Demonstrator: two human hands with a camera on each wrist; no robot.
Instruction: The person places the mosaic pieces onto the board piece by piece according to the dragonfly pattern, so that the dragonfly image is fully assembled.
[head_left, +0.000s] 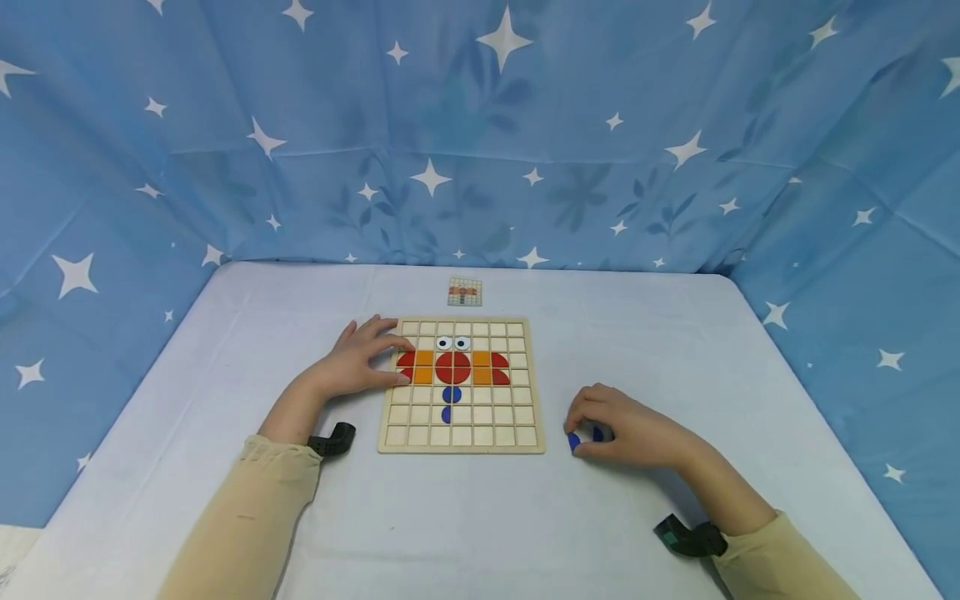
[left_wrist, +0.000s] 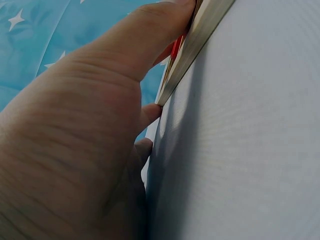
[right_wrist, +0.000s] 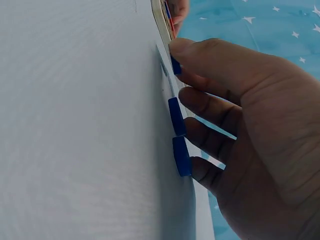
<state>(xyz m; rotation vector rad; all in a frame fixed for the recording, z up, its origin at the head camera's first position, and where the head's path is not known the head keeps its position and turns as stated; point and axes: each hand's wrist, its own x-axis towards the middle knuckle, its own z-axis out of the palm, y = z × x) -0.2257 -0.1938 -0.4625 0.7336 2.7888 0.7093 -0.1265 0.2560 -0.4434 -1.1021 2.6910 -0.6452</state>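
Observation:
My left hand (head_left: 363,358) rests at the left edge of a wooden grid board (head_left: 461,446), thumb and fingers spread, fingertips touching red pieces there. On the board lie two eye pieces (head_left: 453,342), a red circle (head_left: 453,367) of quarter pieces, orange squares (head_left: 482,367) and red pieces (head_left: 500,369) at the sides. Below sit a blue circle (head_left: 452,394) and a blue half circle (head_left: 447,414). Right of the board, my right hand (head_left: 626,429) pinches a blue piece (right_wrist: 176,66) between thumb and index finger. Two more blue pieces (right_wrist: 176,116) are on the table under its other fingers.
A small picture card (head_left: 465,292) with a similar pattern lies behind the board. White cloth covers the table (head_left: 465,525). A blue curtain with stars (head_left: 450,167) surrounds the back and sides. Each wrist wears a black camera mount (head_left: 333,440).

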